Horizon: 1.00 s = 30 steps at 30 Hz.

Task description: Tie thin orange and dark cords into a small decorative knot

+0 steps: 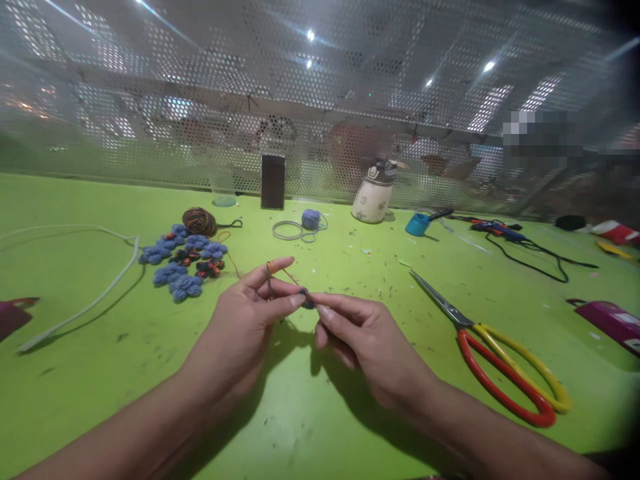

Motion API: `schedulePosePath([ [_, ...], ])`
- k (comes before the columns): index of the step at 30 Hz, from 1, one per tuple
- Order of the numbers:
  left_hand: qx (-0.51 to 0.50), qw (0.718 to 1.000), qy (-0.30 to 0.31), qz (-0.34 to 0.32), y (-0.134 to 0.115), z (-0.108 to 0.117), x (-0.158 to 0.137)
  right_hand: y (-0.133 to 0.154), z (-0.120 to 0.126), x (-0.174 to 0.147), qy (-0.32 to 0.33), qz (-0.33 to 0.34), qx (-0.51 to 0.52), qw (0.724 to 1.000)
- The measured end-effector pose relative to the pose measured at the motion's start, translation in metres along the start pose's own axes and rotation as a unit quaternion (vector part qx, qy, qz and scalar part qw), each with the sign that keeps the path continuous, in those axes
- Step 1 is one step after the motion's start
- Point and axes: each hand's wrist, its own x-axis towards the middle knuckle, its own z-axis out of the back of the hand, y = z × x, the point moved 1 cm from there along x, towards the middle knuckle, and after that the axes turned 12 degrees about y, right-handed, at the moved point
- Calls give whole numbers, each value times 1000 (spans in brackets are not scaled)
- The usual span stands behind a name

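A small dark piece of crochet (306, 300) is pinched between the thumb and fingers of my left hand (245, 310). Orange-brown yarn (271, 268) wraps round my raised left index finger and runs down to the piece. My right hand (357, 327) is closed at the piece's right edge, thumb and index finger pressed together; whatever is between them is too small to make out. Left of my hands lie several blue crochet flowers (185, 285) and dark multicoloured ones (210, 268). Behind them sits a brown-orange yarn ball (199, 221), its strand trailing towards my left hand.
Large scissors (465, 321) with red and yellow handles lie at right. Further back are a blue yarn ball (311, 219), a ring (287, 231), a phone (273, 182), a penguin-shaped jug (373, 193), a blue holder (418, 225) and a corded tool (500, 231). A pale cord (110, 287) crosses the left.
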Motion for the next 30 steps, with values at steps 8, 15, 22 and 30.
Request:
schedulePosePath([
  [8,-33,999,16,16,-1,-1,-1,2,5,-4,-64,184,-291,937],
  [15,-40,999,17,25,-3,-2,-1,-6,10,-2,-77,275,-421,861],
  [22,-37,999,31,19,-3,2,-1,-4,12,-5,-67,279,-468,836],
  [30,18,999,36,-24,0,3,-1,-1,13,-7,-60,284,-498,817],
])
